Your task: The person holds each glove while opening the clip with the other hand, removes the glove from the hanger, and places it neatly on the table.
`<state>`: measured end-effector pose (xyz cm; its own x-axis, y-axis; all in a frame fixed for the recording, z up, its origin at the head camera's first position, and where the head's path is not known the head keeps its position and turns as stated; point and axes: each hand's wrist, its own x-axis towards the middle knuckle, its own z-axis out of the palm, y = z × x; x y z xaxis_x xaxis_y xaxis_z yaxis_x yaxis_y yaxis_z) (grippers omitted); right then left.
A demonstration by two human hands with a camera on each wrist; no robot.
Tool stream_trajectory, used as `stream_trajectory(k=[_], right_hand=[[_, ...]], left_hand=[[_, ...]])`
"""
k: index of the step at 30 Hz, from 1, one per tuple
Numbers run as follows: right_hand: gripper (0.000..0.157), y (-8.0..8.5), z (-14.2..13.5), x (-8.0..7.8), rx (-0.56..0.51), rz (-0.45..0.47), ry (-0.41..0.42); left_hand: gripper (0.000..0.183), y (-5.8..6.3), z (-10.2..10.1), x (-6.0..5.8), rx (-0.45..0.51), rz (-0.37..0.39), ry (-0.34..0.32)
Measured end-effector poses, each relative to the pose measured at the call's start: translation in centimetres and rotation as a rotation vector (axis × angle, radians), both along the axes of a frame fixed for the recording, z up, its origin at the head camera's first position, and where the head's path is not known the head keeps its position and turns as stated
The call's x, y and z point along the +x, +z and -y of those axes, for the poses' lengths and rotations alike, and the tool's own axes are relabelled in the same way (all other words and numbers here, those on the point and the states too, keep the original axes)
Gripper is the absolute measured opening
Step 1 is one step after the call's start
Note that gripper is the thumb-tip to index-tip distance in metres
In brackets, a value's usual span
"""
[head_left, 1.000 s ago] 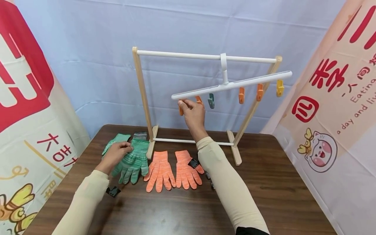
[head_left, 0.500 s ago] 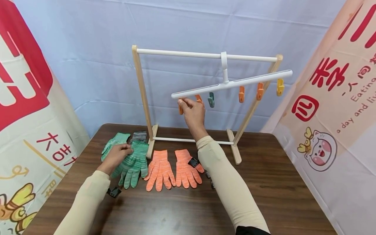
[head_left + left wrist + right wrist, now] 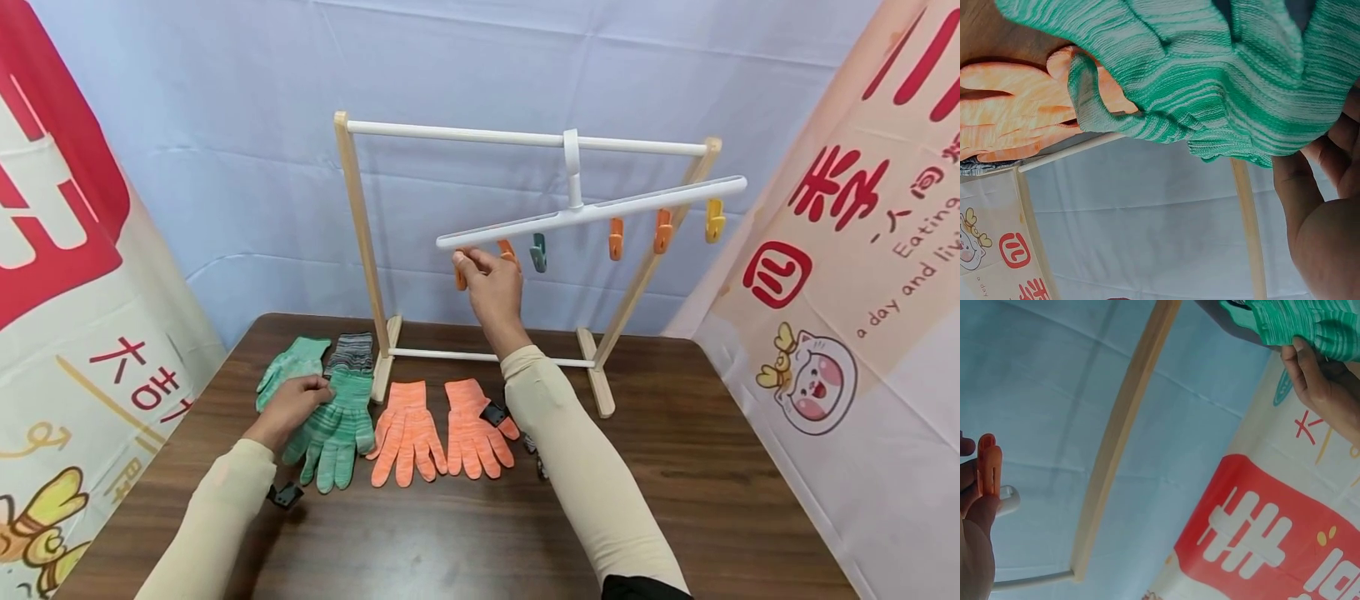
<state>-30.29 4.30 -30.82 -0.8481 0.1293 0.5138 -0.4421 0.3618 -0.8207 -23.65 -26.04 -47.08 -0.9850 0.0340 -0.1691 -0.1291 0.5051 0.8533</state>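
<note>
In the head view my left hand pinches a green striped knit glove near its cuff. The left wrist view shows this glove hanging above the table from thumb and fingers. My right hand is up at the left end of a white hanger, which hangs tilted, its left end lower. Between thumb and fingers it pinches an orange clothespin, close under the hanger bar; the right wrist view shows that clothespin from the side.
The hanger hooks over a rack's white top rod. Further along it hang a green clothespin, several orange ones and a yellow one. On the table lie orange gloves, another green glove and a grey glove.
My left hand has shifted slightly left and nearer with the green glove, baring more of the grey glove's cuff behind it. My right hand stays at the orange clothespin.
</note>
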Motion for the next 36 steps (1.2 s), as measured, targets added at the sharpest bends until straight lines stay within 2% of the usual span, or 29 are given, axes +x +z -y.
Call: stream_trajectory(k=[15, 24, 31, 36], right_hand=[[0.027, -0.1, -0.2, -0.2, 0.008, 0.011, 0.005], [0.026, -0.3, -0.1, -0.3, 0.002, 0.020, 0.007], [0.026, -0.3, -0.1, -0.3, -0.004, 0.022, 0.011], [0.026, -0.3, -0.1, -0.3, 0.002, 0.023, 0.007]], left_hand=[[0.019, -1.1, 0.0, -0.5, -0.147, -0.023, -0.056], [0.018, -1.2, 0.5, -0.6, -0.253, -0.082, -0.110], [0.029, -1.5, 1.1, -0.9, -0.288, -0.094, -0.159], [0.011, -1.8, 1.4, -1.0, -0.302, -0.082, -0.180]])
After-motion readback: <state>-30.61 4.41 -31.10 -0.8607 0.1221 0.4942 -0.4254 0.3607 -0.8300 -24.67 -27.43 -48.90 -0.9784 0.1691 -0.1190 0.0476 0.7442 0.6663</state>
